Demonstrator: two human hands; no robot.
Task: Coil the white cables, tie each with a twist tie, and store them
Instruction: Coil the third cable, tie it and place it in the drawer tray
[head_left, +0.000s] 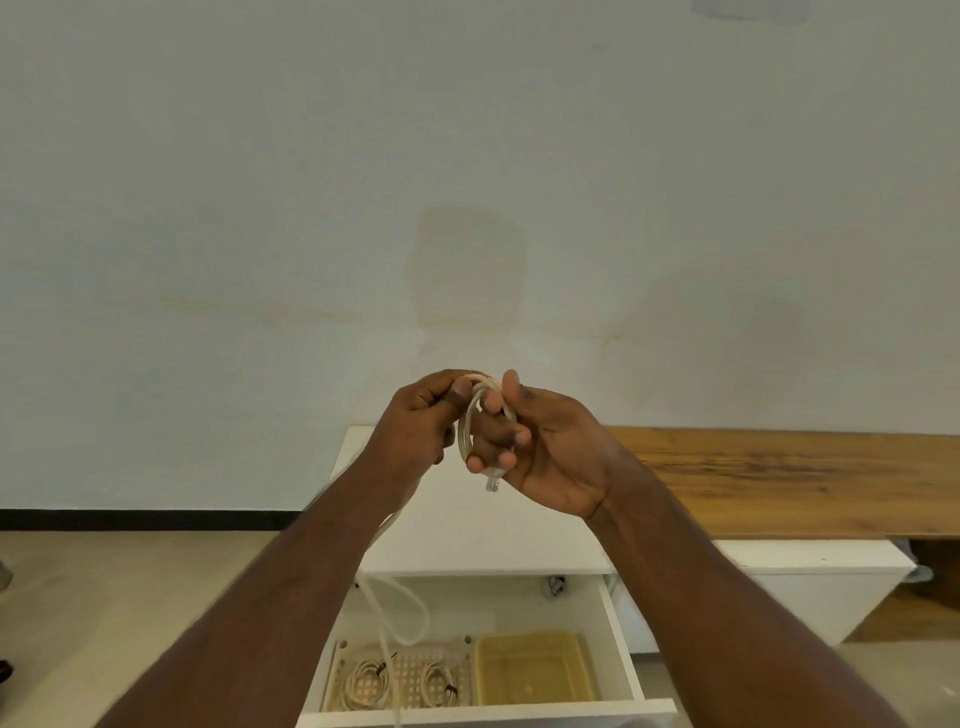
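Right hand curls its fingers through a small loop of white cable, clear plug poking out below. Left hand pinches the loop's top, and the loose tail hangs down over the open drawer, where two tied coils lie in a lattice basket beside a yellow tray.

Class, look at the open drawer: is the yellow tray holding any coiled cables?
No: the yellow tray shows only its bare bottom, while two tied coils lie in the perforated basket beside it.
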